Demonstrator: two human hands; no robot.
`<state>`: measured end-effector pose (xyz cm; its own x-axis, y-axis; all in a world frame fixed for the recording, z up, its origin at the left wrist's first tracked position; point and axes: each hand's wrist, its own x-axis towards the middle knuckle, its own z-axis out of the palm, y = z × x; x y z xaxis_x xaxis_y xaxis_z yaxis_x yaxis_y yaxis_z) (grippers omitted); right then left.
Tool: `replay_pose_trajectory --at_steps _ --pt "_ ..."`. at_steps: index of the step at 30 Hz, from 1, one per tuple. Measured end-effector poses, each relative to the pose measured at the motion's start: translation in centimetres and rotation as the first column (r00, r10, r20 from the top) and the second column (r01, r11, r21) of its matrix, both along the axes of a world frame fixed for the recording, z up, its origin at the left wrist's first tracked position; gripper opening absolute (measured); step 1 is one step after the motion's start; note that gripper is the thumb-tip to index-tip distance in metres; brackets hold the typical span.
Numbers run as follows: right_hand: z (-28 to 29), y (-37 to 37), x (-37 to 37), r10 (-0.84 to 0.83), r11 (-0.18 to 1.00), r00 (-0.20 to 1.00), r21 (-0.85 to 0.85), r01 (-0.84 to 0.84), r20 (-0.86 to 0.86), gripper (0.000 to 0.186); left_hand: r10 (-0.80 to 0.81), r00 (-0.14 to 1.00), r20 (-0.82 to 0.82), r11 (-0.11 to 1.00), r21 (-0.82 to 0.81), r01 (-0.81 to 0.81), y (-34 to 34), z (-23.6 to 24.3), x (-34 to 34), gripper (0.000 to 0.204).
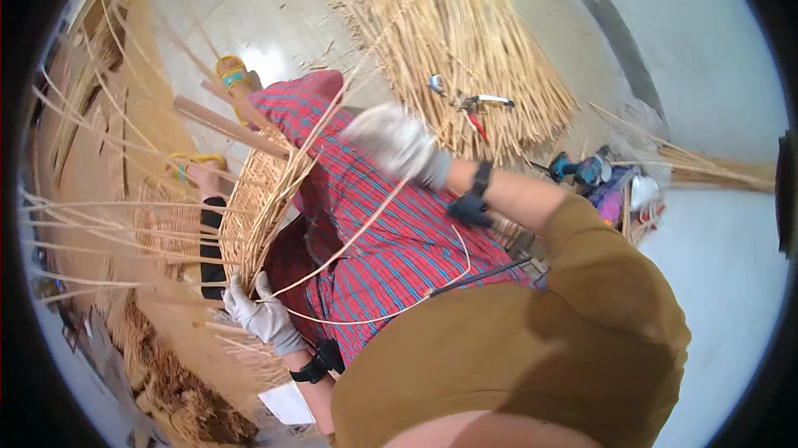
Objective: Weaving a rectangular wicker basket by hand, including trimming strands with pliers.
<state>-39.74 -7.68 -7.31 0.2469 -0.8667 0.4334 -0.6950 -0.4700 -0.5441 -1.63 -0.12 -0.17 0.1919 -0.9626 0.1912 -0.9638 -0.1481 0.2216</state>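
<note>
Gray floor (287, 20) under reeds (478, 41); left hand (259, 313) pinches woven basket (252, 199), likely to steady it; right hand (391, 145) blurry, can't tell grip.

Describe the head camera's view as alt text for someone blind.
A person's gloved left hand holds a woven basket with loose strands fanning out; the gloved right hand, blurred, is over red checked cloth. Many pale canes lie on the floor.

One basket (259, 190), two gloved hands (259, 315), two black wrist straps (474, 197) — and two yellow sandals (233, 72).
</note>
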Motion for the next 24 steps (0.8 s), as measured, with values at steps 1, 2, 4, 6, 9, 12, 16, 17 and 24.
replay_pose_trajectory --at_steps 1,2,4,6,9,12,16,17,24 --pt "-2.5 0.1 -3.8 -0.214 0.959 0.977 0.188 0.213 -0.017 0.026 -0.105 0.994 -0.014 0.991 -0.085 0.103 -0.2 -0.1 0.1 0.052" --pt "-5.1 0.4 -7.6 -0.389 0.88 0.914 0.247 0.405 -0.112 0.025 -0.083 0.978 -0.193 0.985 -0.162 0.051 0.1 -0.2 0.1 0.053" --pt "-9.9 2.2 -14.6 -0.414 0.716 0.766 0.344 0.607 -0.491 0.022 -0.085 0.967 -0.239 0.942 -0.336 0.0 0.2 -0.1 1.4 0.059" --pt "-14.1 3.8 -19.8 -0.32 0.714 0.607 0.236 0.659 -0.728 0.03 0.037 0.768 -0.639 0.945 -0.228 -0.235 0.5 0.2 3.3 0.087" --pt "-17.8 6.6 -23.5 0.013 0.513 0.367 0.322 0.796 -0.93 0.071 0.085 0.745 -0.661 0.995 0.018 -0.098 1.2 1.4 6.1 0.096" --pt "-18.9 7.0 -23.1 -0.037 0.305 0.363 0.335 0.891 -0.931 0.088 0.09 0.327 -0.941 0.996 0.091 -0.011 1.2 2.5 7.9 0.079" --pt "-17.6 4.7 -20.5 0.108 0.194 0.24 0.257 0.947 -0.965 0.084 0.211 0.206 -0.955 0.969 0.232 0.081 -1.0 4.6 10.3 0.067" --pt "-17.4 4.2 -19.4 0.013 0.219 0.24 0.237 0.947 -0.971 0.088 0.209 0.31 -0.927 0.955 0.262 0.14 -1.6 4.8 10.9 0.069" --pt "-14.7 3.4 -15.1 0.04 0.131 0.296 0.299 0.945 -0.954 0.096 0.188 0.366 -0.911 0.911 0.302 0.283 -2.5 4.4 11.7 0.044"
